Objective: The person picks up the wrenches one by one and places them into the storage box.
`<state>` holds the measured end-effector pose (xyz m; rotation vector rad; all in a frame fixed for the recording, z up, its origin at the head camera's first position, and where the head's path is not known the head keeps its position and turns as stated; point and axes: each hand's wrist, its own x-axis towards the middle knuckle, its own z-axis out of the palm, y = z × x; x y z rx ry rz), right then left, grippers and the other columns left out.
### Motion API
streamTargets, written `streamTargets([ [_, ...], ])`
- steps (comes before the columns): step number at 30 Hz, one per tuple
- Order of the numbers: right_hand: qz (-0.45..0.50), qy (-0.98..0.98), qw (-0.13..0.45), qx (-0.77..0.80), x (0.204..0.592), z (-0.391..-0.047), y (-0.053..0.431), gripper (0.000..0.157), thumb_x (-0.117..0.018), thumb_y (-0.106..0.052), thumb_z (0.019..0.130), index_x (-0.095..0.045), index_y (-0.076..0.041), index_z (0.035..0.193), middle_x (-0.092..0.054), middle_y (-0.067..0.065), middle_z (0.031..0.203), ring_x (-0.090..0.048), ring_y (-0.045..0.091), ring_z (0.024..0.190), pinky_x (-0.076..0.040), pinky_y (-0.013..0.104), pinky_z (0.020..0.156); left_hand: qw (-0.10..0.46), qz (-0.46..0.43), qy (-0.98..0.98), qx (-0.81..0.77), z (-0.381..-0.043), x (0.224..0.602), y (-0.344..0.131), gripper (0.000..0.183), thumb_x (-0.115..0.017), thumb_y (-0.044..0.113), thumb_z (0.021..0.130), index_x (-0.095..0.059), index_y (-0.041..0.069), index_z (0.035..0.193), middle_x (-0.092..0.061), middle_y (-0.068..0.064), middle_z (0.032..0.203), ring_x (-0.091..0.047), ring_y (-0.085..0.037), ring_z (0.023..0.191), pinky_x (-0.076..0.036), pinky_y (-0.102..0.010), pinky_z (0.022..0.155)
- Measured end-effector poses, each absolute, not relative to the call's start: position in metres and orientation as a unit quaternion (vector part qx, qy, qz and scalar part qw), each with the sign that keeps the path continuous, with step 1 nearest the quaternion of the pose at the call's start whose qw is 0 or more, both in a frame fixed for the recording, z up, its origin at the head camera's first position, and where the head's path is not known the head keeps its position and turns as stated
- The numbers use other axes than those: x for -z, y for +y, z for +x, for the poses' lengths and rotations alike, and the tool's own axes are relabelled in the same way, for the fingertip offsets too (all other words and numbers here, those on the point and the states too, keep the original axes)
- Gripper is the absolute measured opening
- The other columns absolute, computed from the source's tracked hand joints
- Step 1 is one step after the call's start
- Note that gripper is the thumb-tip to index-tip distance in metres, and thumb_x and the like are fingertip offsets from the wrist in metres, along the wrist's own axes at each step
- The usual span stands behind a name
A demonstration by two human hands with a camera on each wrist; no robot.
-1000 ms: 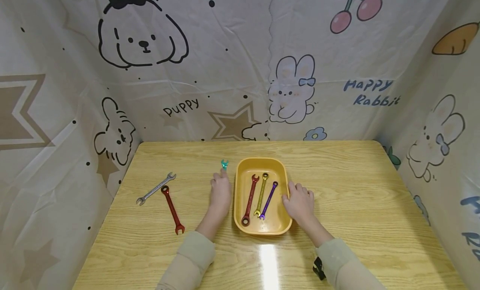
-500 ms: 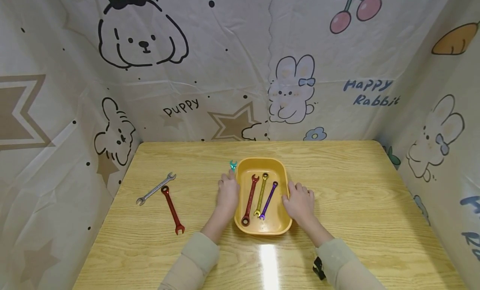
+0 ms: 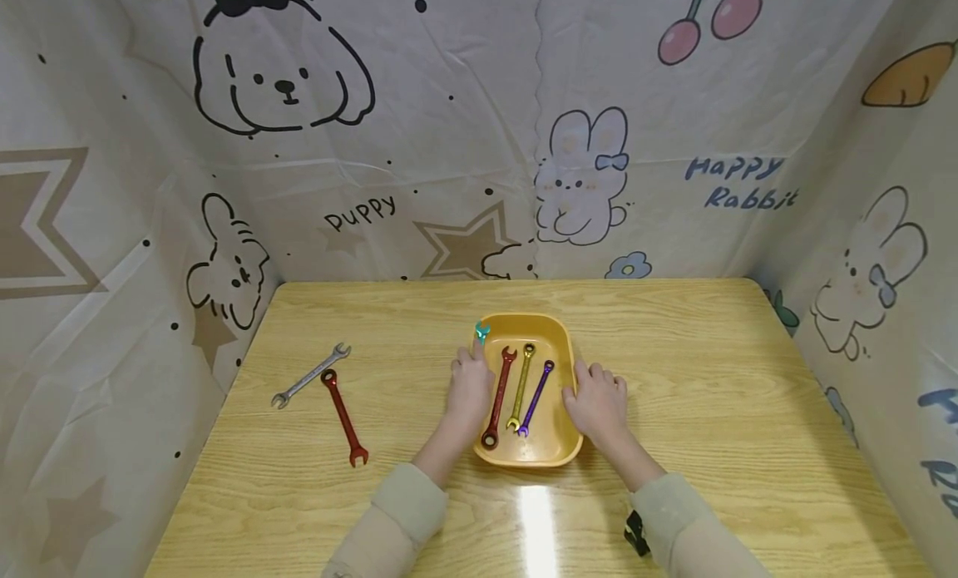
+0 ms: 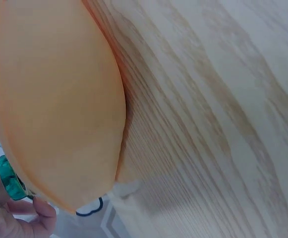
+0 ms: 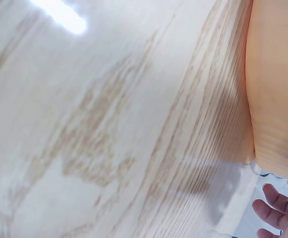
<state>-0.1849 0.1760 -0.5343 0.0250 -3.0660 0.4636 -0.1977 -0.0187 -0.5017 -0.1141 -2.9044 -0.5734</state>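
My left hand (image 3: 470, 387) pinches a teal wrench (image 3: 482, 332) over the left rim of a yellow tray (image 3: 555, 443). Its open-end jaw points to the far side; the hand covers most of the shank. The left wrist view shows the teal ring end (image 4: 11, 177) between fingers and thumb, above the tray wall (image 4: 59, 109). On the tray's right side, my right hand (image 3: 599, 407) holds the rim, thumb over the edge. Inside the tray lie a red wrench (image 3: 499, 399), a gold wrench (image 3: 521, 387) and a purple wrench (image 3: 535, 399), roughly side by side.
To the left on the wooden table (image 3: 711, 378) lie a silver wrench (image 3: 310, 376) and another red wrench (image 3: 344, 416), their ends close together. Printed cloth (image 3: 464, 145) hangs around the back and sides. A small black object (image 3: 636, 534) shows by the right sleeve.
My left hand has moved right with the teal wrench, from the table beside the tray to over its left rim. The right hand and the tray have stayed put.
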Motion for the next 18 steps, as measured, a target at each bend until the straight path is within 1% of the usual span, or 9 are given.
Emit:
streamTargets([
  [6,0.009,-0.989,0.019,-0.149,0.534,-0.185,0.176,0.035,-0.05,-0.028,0.085,-0.049,-0.006,0.113,-0.054,0.018,0.099,-0.05,0.037,0.096,-0.031,0.055,0.088,0.114,-0.064,-0.979,0.158,-0.194,0.503,-0.008,0.056,-0.07,0.014,0.08,-0.046,-0.009,0.125,-0.054,-0.03,0.105,-0.06,-0.035,0.085,-0.054,-0.029,0.064],
  [9,0.01,-0.988,0.021,-0.151,0.534,-0.185,0.176,0.036,-0.051,-0.028,0.085,-0.049,-0.005,0.114,-0.054,0.018,0.1,-0.05,0.037,0.096,-0.031,0.055,0.088,0.121,-0.072,-0.981,0.137,-0.194,0.506,-0.004,0.057,-0.071,0.017,0.079,-0.047,-0.008,0.124,-0.055,-0.028,0.101,-0.06,-0.033,0.082,-0.053,-0.028,0.064],
  [11,0.009,-0.988,0.022,-0.153,0.534,-0.185,0.176,0.037,-0.051,-0.027,0.085,-0.049,-0.005,0.115,-0.054,0.019,0.1,-0.05,0.038,0.097,-0.031,0.055,0.088,0.134,-0.079,-0.981,0.118,-0.194,0.508,-0.001,0.056,-0.07,0.018,0.079,-0.049,-0.007,0.123,-0.056,-0.024,0.094,-0.06,-0.029,0.076,-0.053,-0.027,0.062],
  [15,0.009,-0.988,0.018,-0.156,0.534,-0.185,0.177,0.039,-0.05,-0.028,0.086,-0.048,-0.005,0.117,-0.054,0.019,0.101,-0.05,0.038,0.098,-0.031,0.055,0.089,0.169,-0.088,-0.976,0.11,-0.192,0.513,0.004,0.049,-0.069,0.014,0.077,-0.052,-0.007,0.119,-0.055,-0.019,0.084,-0.057,-0.024,0.066,-0.05,-0.027,0.055],
  [18,0.007,-0.988,0.014,-0.155,0.534,-0.185,0.176,0.04,-0.05,-0.028,0.086,-0.048,-0.005,0.119,-0.054,0.019,0.102,-0.05,0.038,0.098,-0.031,0.055,0.089,0.192,-0.096,-0.971,0.104,-0.191,0.517,0.007,0.046,-0.069,0.012,0.075,-0.055,-0.005,0.114,-0.054,-0.016,0.081,-0.054,-0.022,0.062,-0.048,-0.026,0.053],
])
